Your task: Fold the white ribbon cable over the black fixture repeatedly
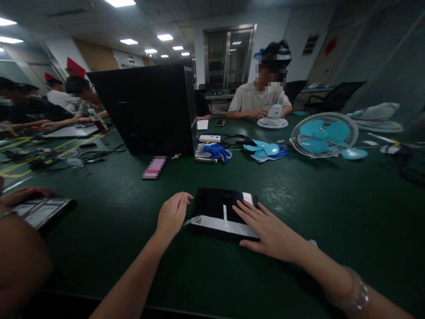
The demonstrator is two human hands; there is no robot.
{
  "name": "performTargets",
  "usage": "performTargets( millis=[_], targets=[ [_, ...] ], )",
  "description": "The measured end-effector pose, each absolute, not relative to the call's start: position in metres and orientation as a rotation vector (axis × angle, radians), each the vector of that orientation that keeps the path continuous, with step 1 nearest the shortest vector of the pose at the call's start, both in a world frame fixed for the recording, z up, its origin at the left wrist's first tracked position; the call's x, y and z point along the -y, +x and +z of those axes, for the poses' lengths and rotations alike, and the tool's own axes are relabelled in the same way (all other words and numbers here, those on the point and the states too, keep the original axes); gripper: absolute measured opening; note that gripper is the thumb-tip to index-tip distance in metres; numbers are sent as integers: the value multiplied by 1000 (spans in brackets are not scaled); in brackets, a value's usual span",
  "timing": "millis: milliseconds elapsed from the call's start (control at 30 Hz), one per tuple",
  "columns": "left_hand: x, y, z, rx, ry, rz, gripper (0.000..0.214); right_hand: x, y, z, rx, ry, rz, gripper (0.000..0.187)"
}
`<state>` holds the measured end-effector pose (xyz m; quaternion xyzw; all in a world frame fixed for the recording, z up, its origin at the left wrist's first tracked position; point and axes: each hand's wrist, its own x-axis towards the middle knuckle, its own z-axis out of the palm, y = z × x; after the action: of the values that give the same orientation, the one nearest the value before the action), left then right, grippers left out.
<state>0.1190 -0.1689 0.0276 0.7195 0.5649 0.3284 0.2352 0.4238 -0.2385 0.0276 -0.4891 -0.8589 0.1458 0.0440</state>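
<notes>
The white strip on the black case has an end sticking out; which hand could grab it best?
Probably the left hand: it is close beside that end of the white strip, while the right hand rests on the black case, farther off.

Lit ceiling panels [165, 37], pale wall [270, 31], glass doors [216, 60].

The right hand [270, 232] covers part of the black box [208, 204]; the surface beneath it is not visible. Print on the box's white strip [210, 222] is too small to read. Pixelation leaves the pink item [155, 168] unidentifiable. The computer case [146, 110] hides most of a person in black [201, 105]. The left edge cuts off a neighbour's arm [23, 261]; the bottom edge cuts off the left forearm [139, 274].
</notes>
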Motion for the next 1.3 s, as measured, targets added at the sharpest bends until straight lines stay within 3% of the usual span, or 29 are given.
performTargets(
  millis=[400, 600, 867, 1100, 1300],
  targets=[
    [165, 117, 26, -1522, 1929, 1040, 41, 246, 419, 34, 2629, -1419, 638, 85],
    [164, 116, 27, -1499, 1938, 1085, 40, 245, 419, 31, 2679, -1375, 650, 74],
    [169, 116, 35, -1510, 2022, 796, 43, 238, 429, 37, 2620, -1527, 540, 81],
    [171, 118, 36, -1589, 2044, 797, 46, 245, 413, 37, 2686, -1393, 637, 72],
    [168, 115, 31, -1552, 2016, 855, 45, 233, 436, 32, 2598, -1646, 542, 74]
  ],
)
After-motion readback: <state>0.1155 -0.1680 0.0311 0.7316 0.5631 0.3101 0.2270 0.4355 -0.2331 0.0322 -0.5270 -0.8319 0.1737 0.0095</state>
